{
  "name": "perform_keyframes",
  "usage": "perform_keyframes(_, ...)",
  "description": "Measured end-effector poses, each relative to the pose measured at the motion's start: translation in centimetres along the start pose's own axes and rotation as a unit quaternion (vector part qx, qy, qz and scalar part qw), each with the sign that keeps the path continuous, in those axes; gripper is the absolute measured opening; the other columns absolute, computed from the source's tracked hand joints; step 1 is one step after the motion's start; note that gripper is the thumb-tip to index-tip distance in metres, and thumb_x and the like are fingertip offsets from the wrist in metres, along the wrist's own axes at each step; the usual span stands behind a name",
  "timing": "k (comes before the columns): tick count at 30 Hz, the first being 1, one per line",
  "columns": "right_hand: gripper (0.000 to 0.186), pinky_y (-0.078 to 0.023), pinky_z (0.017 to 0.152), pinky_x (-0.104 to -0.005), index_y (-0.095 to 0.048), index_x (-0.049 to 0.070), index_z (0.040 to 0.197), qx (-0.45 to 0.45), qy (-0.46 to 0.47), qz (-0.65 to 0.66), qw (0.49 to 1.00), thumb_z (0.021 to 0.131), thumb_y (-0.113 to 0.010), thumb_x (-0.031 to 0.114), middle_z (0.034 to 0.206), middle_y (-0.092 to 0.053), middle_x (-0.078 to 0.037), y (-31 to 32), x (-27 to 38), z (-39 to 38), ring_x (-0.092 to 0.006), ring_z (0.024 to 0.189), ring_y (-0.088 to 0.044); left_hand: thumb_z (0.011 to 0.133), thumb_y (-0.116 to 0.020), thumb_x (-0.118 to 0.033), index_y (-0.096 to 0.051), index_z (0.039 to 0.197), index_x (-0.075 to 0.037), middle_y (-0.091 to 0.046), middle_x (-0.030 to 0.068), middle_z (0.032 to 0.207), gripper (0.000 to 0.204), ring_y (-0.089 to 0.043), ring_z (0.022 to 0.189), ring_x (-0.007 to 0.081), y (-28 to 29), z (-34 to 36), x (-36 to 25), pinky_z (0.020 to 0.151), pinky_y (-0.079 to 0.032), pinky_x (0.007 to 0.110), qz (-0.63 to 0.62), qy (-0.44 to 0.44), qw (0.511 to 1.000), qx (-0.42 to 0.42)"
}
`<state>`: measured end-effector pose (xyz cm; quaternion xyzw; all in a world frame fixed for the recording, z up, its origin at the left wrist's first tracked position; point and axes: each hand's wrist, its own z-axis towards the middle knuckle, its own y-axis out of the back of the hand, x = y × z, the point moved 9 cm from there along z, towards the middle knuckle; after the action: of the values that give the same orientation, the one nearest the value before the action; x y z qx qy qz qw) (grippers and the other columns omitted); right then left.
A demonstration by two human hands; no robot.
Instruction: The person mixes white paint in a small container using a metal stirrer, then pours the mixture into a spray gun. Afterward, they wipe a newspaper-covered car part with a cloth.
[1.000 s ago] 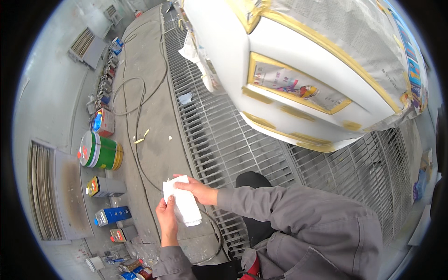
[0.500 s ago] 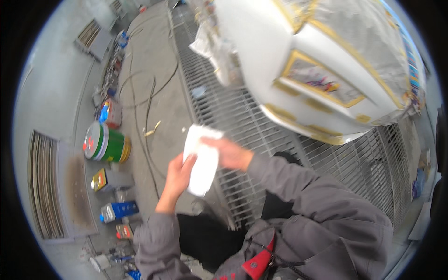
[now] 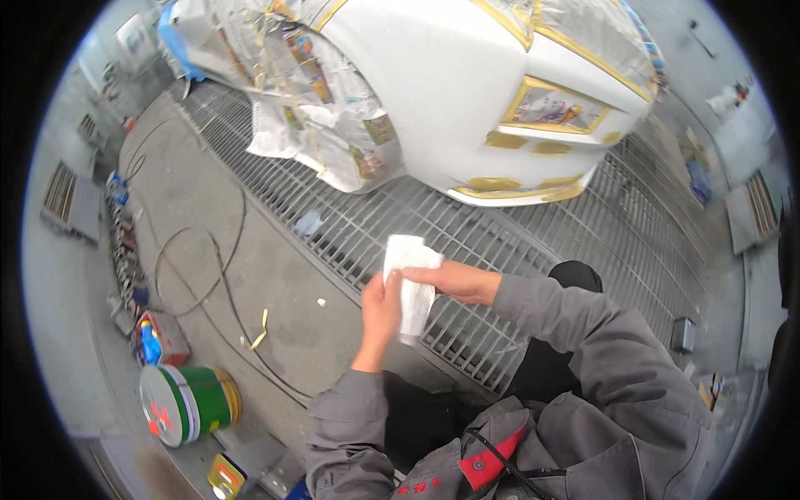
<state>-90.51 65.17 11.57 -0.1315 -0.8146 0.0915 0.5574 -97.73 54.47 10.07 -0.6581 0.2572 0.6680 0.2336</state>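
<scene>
Between my hands is a folded white paper wipe or cloth (image 3: pixel 414 310), held upright in front of me above the floor grating. My left hand (image 3: pixel 381 312) grips its left edge, with the thumb laid over the front. From the other side my right hand (image 3: pixel 454 280) pinches it near the upper part, fingers partly hidden behind it. Beyond my hands stands a white car body (image 3: pixel 442 92). Yellow masking tape edges its lamp opening, and newspaper (image 3: pixel 342 108) covers the wheel area.
Metal grating (image 3: pixel 492 242) runs under the car. A dark hose (image 3: pixel 225 275) lies coiled on the concrete at left. Along the left wall stand a green drum (image 3: pixel 196 404), a red box (image 3: pixel 171 337) and a yellow-labelled can (image 3: pixel 225 475). A blue-grey scrap (image 3: pixel 308 222) lies on the grating.
My view has turned left, so more of the newspaper-covered side shows. Both hands keep hold of the white wipe, which now looks narrower and more folded.
</scene>
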Motion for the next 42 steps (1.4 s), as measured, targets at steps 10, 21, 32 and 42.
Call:
perform_keyframes(10, 0.045, -0.057, 0.087, -0.0332, -0.068, -0.005, 0.13, -0.13, -0.05, -0.226, 0.964, 0.105, -0.064, 0.033, 0.116, -0.075, -0.012, 1.2, 4.5, -1.2, -0.0174, 0.1, -0.071, 0.115, -0.046, -0.034, -0.066, 0.104, 0.003, -0.07, 0.0067, 0.096, 0.043, -0.061, 0.086, 0.0112, -0.3, 1.2, -1.5, 0.076, -0.051, 0.032, -0.178, -0.01, 0.982, -0.067)
perform_keyframes(21, 0.056, -0.054, 0.101, -0.036, -0.053, -0.001, 0.149, 0.004, 0.075, -0.004, 0.997, 0.099, -0.072, 0.016, 0.133, -0.069, -0.01, -2.8, -2.1, 3.2, -0.0191, 0.119, -0.066, 0.11, -0.06, -0.021, -0.066, 0.104, 0.002, -0.067, 0.0012, 0.088, 0.025, -0.057, 0.081, 0.0097, 5.9, -0.6, 0.0, 0.073, -0.049, 0.03, -0.013, -0.009, 0.982, -0.191)
perform_keyframes(32, 0.043, -0.055, 0.103, -0.0382, -0.055, 0.001, 0.145, 0.066, 0.072, 0.168, 0.981, 0.105, -0.064, 0.016, 0.135, -0.067, -0.01, 2.4, 7.2, 7.6, -0.0209, 0.119, -0.068, 0.102, -0.07, -0.013, -0.069, 0.11, 0.001, -0.069, -0.0013, 0.087, 0.017, -0.059, 0.079, 0.005, 5.6, 4.8, -6.5, 0.069, -0.047, 0.024, 0.029, 0.13, 0.988, -0.083)
perform_keyframes(42, 0.055, -0.055, 0.104, -0.0523, -0.045, 0.004, 0.154, 0.146, -0.064, 0.228, 0.961, 0.109, -0.06, 0.031, 0.147, -0.06, -0.013, 2.5, 6.5, 10.3, -0.0288, 0.133, -0.062, 0.11, -0.06, -0.024, -0.072, 0.118, 0.0, -0.074, -0.0005, 0.098, 0.028, -0.063, 0.088, 0.005, 9.1, 8.7, -4.4, 0.077, -0.05, 0.025, -0.062, 0.091, 0.994, 0.001)
